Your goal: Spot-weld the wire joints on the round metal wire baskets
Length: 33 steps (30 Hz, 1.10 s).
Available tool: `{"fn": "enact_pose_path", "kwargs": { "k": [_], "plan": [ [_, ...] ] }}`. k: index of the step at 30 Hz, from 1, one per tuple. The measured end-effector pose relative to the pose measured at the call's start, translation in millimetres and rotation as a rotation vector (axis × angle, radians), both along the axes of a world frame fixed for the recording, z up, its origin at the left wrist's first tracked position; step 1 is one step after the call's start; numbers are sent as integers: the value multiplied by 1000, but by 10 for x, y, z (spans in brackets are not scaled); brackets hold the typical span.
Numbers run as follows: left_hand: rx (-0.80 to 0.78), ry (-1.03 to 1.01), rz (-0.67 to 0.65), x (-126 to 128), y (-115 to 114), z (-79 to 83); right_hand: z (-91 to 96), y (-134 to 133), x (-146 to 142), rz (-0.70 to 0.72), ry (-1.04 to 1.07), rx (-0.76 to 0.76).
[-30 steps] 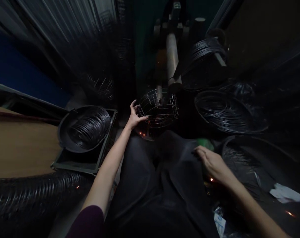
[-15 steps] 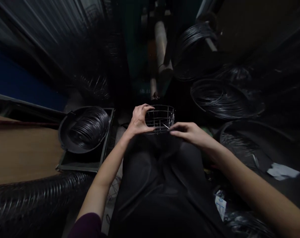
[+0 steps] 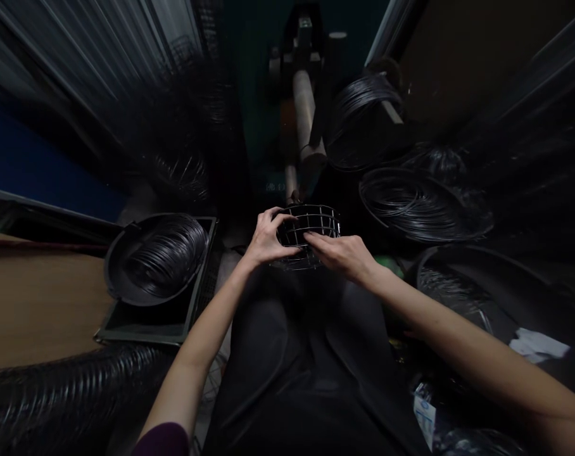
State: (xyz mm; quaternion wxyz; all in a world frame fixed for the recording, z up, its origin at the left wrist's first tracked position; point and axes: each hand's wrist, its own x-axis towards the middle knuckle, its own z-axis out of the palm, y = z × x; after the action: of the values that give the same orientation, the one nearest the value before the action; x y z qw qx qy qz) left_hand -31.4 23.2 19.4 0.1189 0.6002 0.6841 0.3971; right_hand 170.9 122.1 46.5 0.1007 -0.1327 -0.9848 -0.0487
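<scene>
Wire basket: a round cage of thin wires (image 3: 322, 218), at the centre of the frame, just above the knees of the dark trousers (image 3: 311, 373) and below the end of a machine's rod.
Left hand: curved in a wide C (image 3: 265, 240) around the basket's left side, fingers above and thumb below, holding it.
Right hand: fingers drawn close together (image 3: 339, 253), reaching over the basket's near right side; whether they pinch a wire cannot be told.
Machine: dark green, at top centre, with a thick pale cylinder (image 3: 305, 107) slanting down and a thinner rod (image 3: 291, 178) beneath it.
Left side: a coil of dark wire (image 3: 168, 256) lies in a round pan (image 3: 114, 272), which rests tilted on a metal-edged crate (image 3: 140, 334); a tan panel (image 3: 35, 297) fills the frame's left edge.
Lower left: a long ribbed bundle (image 3: 69, 392), glossy and dark.
Right side: a wire coil (image 3: 408, 206) in a shallow dish; below it, a broad dark basin (image 3: 529, 278) with a crumpled white sheet (image 3: 539, 345).
Upper right: a spool of wire (image 3: 368, 95).
Upper left: ridged grey sheeting (image 3: 145, 38) above a blue panel (image 3: 35, 139).
Light: dim, with corners sunk in shadow.
</scene>
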Motion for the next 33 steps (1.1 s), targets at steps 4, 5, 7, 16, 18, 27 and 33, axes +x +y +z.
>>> {"fn": "enact_pose_path", "kwargs": {
  "k": [4,5,7,16,18,27,33],
  "plan": [
    [7,-10,-1,-57,88,-2,45,99,-52,26,27,44],
    [9,-10,3,-74,102,-2,55,114,-63,31,34,45],
    [11,-6,9,-104,121,-1,75,133,-82,40,31,38],
    [38,10,9,-205,196,-18,109,192,-169,32,16,29],
    [41,3,9,-232,228,-24,106,220,-196,28,17,26],
    [15,11,-8,-314,324,2,52,284,-235,-3,31,-11],
    [7,-25,7,-370,381,51,-12,325,-175,-133,175,-45]
  ]
}}
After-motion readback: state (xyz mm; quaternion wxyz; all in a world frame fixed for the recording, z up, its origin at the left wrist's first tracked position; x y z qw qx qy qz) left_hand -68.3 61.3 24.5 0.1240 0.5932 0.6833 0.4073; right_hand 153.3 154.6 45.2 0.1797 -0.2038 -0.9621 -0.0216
